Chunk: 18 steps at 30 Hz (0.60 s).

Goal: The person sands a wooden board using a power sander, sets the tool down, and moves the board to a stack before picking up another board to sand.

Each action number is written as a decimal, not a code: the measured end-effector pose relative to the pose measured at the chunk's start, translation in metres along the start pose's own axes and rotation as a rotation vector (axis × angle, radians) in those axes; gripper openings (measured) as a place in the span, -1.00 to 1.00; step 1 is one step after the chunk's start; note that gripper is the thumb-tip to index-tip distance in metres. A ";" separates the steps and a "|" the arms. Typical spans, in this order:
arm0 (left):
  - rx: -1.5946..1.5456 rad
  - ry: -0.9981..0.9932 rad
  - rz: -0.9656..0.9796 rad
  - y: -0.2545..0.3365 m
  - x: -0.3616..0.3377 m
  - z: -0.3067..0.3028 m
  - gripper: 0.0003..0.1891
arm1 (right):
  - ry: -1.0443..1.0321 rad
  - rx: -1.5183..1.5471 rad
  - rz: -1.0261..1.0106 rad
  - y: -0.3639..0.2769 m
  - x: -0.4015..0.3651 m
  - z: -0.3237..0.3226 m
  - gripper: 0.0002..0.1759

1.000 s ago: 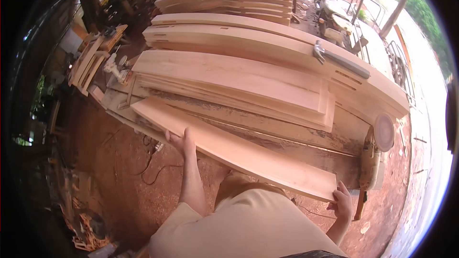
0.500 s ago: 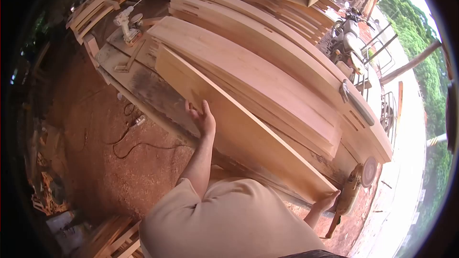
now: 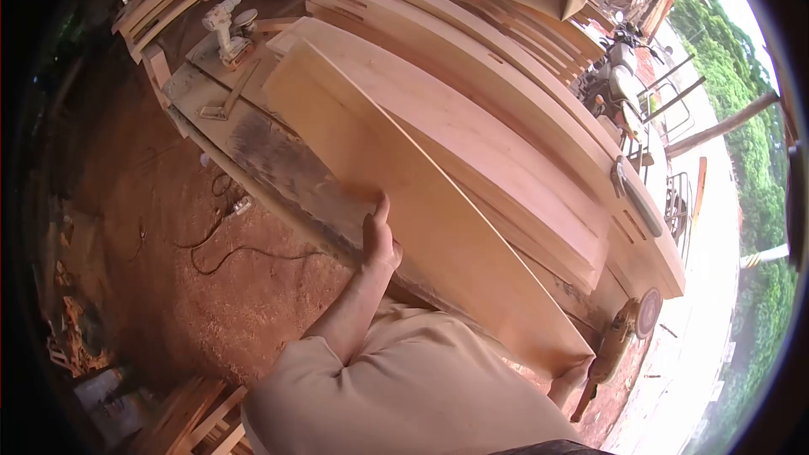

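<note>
A long, pale wooden board (image 3: 430, 227) stands tilted in front of me, its broad face turned my way and its thin top edge catching the light. My left hand (image 3: 382, 240) is closed on the board's lower edge, the thumb lying up against its face and the other fingers hidden beneath. At the near right end, my right hand (image 3: 575, 375) grips the board's corner, its fingers partly out of sight. Behind it lies a stack of similar planks (image 3: 472, 152) on the workbench (image 3: 278, 156).
A hammer (image 3: 640, 198) rests on slotted beams (image 3: 497, 59) behind the stack. An angle grinder with a sanding disc (image 3: 628, 329) is at the bench's right end. A drill (image 3: 223, 29) and a wooden try square (image 3: 234, 97) are at the far left. A cord (image 3: 244, 253) trails on the dirt floor.
The board has tipped so more of its face shows toward me. My left hand has gone from spread fingers beside the board to a hold on its lower edge. My right hand keeps the corner.
</note>
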<state>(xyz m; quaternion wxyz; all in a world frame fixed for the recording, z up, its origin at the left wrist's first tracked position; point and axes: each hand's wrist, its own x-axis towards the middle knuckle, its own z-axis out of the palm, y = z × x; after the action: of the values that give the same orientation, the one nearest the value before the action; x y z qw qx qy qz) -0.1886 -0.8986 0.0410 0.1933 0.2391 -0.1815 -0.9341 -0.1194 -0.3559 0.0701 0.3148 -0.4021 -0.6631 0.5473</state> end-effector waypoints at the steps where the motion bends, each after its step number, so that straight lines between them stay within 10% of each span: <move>1: 0.072 0.007 0.028 0.005 0.006 0.010 -0.49 | -0.128 0.052 0.149 -0.003 0.011 -0.005 -0.38; 5: 0.253 0.122 0.049 0.019 0.054 0.040 -0.72 | -0.621 -0.164 0.070 -0.056 0.028 0.012 -0.45; 15: 0.878 0.050 0.149 0.101 0.136 0.118 -0.50 | -0.701 -0.156 -0.070 -0.215 0.079 0.157 -0.15; 16: 1.096 0.109 0.041 0.106 0.135 0.123 -0.39 | -0.666 -0.297 -0.226 -0.227 0.055 0.169 -0.12; 18: 1.491 0.259 0.500 0.093 0.139 0.111 -0.24 | -0.596 -0.528 -0.730 -0.205 0.075 0.188 -0.11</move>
<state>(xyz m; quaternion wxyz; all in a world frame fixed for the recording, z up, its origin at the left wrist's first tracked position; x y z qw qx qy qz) -0.3332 -1.0135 0.1196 0.2059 0.3640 -0.7832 -0.4601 -0.3556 -0.3949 0.2310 0.1711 -0.0381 -0.9353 0.3074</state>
